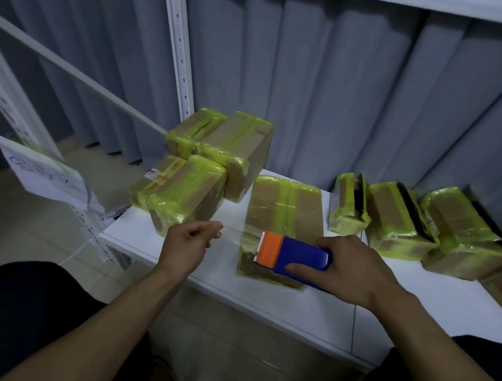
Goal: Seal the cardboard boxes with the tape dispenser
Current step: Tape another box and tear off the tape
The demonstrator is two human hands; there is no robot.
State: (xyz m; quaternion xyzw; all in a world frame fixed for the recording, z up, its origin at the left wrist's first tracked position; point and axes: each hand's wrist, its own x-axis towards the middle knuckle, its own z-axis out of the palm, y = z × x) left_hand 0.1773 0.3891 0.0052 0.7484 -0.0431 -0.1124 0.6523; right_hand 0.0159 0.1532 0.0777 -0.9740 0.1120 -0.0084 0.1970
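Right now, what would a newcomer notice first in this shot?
A blue-and-orange plastic tape dispenser, gripped by the right hand over the centre cardboard box banded in yellow-green tape, feeds a clear tape strip to the pinching left hand. Stacked taped boxes sit behind left; three more boxes line the white table at right.

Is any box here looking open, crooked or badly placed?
Yes. The three boxes at the right gape open on top, showing dark gaps. At the left, the upper stacked box lies tilted, not flat.
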